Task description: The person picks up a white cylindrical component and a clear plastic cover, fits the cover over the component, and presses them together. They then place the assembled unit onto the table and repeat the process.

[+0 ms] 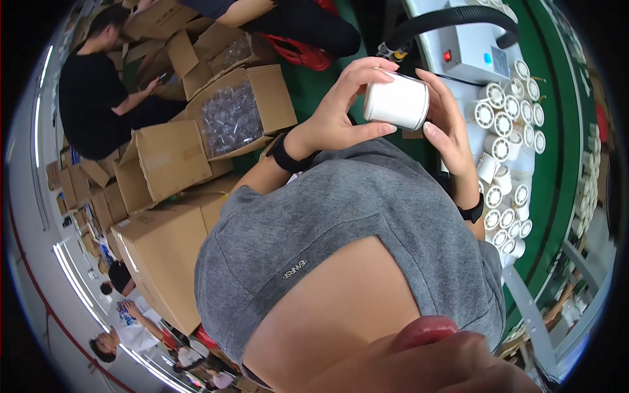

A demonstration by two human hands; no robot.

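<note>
A white cylinder (pixel 398 101) with a thin darker line round its end is held up in front of my chest, lying on its side. My left hand (pixel 341 108) grips its left end, fingers over the top and thumb along the underside. At the other end, the fingers and thumb of my right hand (pixel 449 128) curve round it, the thumb tip touching the lower edge. Beside my right forearm, many similar white cylinders (pixel 499 147) with slotted round ends stand and lie on a pale worktop (pixel 522 164).
A light grey machine box (pixel 475 56) with a red switch and a black flexible hose (pixel 452 18) is at the back right. An open carton (pixel 275 98) of clear plastic pieces stands at left, near a seated person (pixel 95 92) in black. A closed carton (pixel 164 262) sits nearer.
</note>
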